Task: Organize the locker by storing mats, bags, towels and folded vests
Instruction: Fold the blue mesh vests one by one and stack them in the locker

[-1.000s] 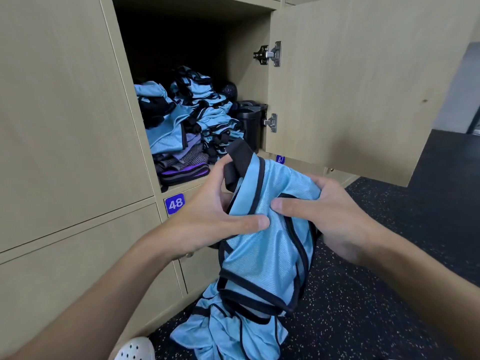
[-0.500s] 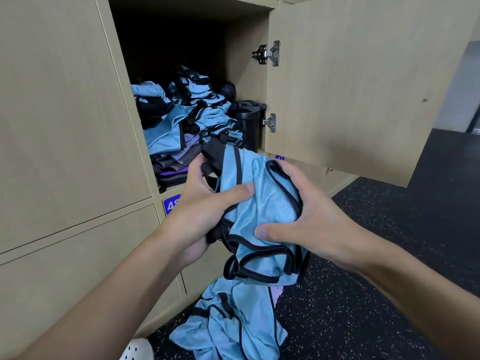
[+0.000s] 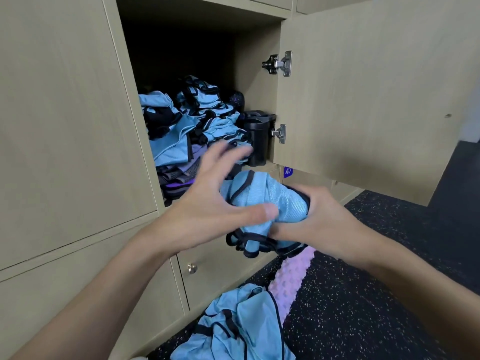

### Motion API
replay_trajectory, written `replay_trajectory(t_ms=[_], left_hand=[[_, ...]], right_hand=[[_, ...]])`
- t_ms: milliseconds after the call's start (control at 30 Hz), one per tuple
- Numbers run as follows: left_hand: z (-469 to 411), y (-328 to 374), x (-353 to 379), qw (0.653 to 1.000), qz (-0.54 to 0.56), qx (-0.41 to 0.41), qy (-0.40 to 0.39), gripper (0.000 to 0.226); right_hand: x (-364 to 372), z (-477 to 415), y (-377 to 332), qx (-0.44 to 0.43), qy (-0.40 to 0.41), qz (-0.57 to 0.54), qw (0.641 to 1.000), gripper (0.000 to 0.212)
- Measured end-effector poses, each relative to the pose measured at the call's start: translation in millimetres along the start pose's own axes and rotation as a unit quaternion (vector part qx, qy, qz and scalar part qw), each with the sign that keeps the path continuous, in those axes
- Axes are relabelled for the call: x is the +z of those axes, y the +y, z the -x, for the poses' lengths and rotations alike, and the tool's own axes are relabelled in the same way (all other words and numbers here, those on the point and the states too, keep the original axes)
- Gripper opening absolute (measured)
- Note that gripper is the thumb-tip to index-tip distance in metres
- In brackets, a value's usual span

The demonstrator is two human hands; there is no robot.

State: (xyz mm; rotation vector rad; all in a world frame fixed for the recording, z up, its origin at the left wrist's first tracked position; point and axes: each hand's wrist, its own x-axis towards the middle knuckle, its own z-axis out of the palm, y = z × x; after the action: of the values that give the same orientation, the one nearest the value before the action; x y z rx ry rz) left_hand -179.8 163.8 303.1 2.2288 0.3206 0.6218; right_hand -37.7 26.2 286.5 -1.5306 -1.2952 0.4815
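Note:
A folded light-blue vest with black trim (image 3: 270,203) is bundled in front of the open locker (image 3: 197,48). My right hand (image 3: 319,219) grips it from the right and below. My left hand (image 3: 215,201) is spread, fingers blurred and lifted toward the locker opening, its thumb touching the bundle's front. Inside the locker sits a heap of blue and black vests (image 3: 192,126) on top of folded purple and grey items (image 3: 179,178). More blue vests (image 3: 233,328) lie in a pile on the floor below.
The locker door (image 3: 363,100) stands open to the right with two metal hinges. A black cylindrical container (image 3: 258,136) stands inside at the right. A pink bumpy mat (image 3: 291,276) lies on the dark speckled floor. Closed lockers with a small knob (image 3: 192,268) are below.
The vest has been gathered into a tighter bundle and lifted toward the locker opening. My left hand has let go and spread its fingers; my right hand now carries the bundle.

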Motion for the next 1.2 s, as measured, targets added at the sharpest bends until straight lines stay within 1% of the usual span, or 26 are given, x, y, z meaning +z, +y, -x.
replay_trajectory(t_ms=[33,67,133,233,333,400,433,500,567,600,667,733,767,833,900,967,1033,1200], left_hand=[[-2,0,-4,0.999,0.004,0.016,-0.04,0.087],[-4,-1,-8,0.998,0.019,0.023,-0.058,0.072],[-12,-5,-18,0.998,0.028,0.03,-0.045,0.046],[-23,-12,-34,0.998,0.048,0.032,-0.023,0.031],[-29,-14,-46,0.996,0.088,0.025,0.024,0.026],[-37,-17,-53,0.989,0.13,0.012,0.077,0.027],[-44,-20,-57,0.981,0.158,0.0,0.109,0.028],[-63,-29,-61,0.959,0.218,-0.031,0.18,0.032],[-85,-36,-61,0.935,0.261,-0.055,0.232,0.034],[-96,-41,-60,0.928,0.272,-0.059,0.248,0.035],[-116,-48,-56,0.92,0.275,-0.065,0.27,0.04],[-134,-58,-56,0.919,0.258,-0.068,0.291,0.049],[-142,-62,-56,0.923,0.231,-0.069,0.299,0.055],[-157,-69,-58,0.935,0.142,-0.07,0.318,0.063],[-170,-73,-63,0.933,0.064,-0.056,0.35,0.061],[-184,-75,-71,0.921,0.009,-0.036,0.388,0.05],[-197,-79,-79,0.904,-0.05,-0.024,0.424,0.045],[-221,-85,-106,0.845,-0.176,-0.02,0.504,0.048]], right_hand=[[-2,-4,-1,0.001,-0.006,-0.002,1.0,0.025],[-4,-8,-2,0.004,-0.009,-0.002,1.0,0.027],[-7,-19,-5,0.018,-0.016,-0.011,1.0,0.033],[-15,-42,-11,0.044,-0.027,-0.015,0.999,0.041],[-17,-71,-23,0.05,-0.054,-0.015,0.997,0.039],[-15,-91,-31,0.047,-0.06,-0.039,0.996,0.038],[-13,-102,-33,0.039,-0.047,-0.049,0.997,0.038],[-12,-123,-30,0.013,-0.006,-0.047,0.999,0.051],[-15,-146,-20,-0.018,0.026,-0.006,0.999,0.062],[-16,-157,-14,-0.036,0.035,0.017,0.999,0.063],[-21,-182,-1,-0.055,0.057,0.018,0.997,0.056],[-27,-209,10,-0.06,0.067,-0.019,0.996,0.044],[-30,-222,14,-0.065,0.069,-0.035,0.995,0.04],[-34,-248,20,-0.074,0.07,-0.054,0.993,0.037],[-35,-271,21,-0.08,0.054,-0.081,0.992,0.036],[-35,-294,18,-0.089,0.031,-0.098,0.991,0.036],[-32,-319,14,-0.1,0.023,-0.109,0.989,0.035],[-13,-372,3,-0.12,0.002,-0.131,0.984,0.032]])
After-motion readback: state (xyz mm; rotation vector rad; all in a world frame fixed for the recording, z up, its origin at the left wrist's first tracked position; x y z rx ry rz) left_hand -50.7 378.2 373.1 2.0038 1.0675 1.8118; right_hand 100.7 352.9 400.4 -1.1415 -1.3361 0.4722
